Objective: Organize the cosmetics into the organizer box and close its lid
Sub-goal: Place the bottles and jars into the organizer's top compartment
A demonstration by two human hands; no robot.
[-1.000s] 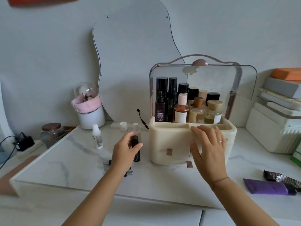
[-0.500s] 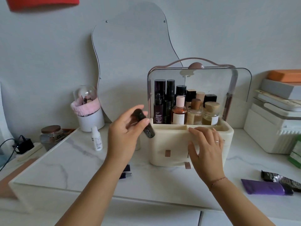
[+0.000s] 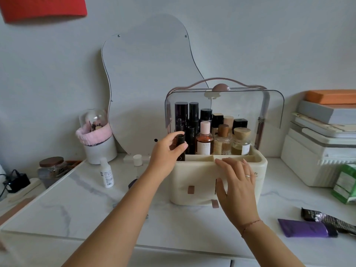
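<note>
My left hand (image 3: 167, 149) grips a small dark bottle (image 3: 181, 146) upright at the organizer box's (image 3: 192, 176) front-left compartment. My right hand (image 3: 236, 182) lies flat, fingers spread, against its front rim, holding nothing.

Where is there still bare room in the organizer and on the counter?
Organizer box: back row packed with bottles; front tray right of the left hand's small dark bottle looks bare. Counter: open marble between white bottle and near edge, and between right hand and purple tube.

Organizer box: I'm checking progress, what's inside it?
Upright bottles fill the organizer box rear; the left hand lowers a black bottle in. Drawer contents are hidden.
</note>
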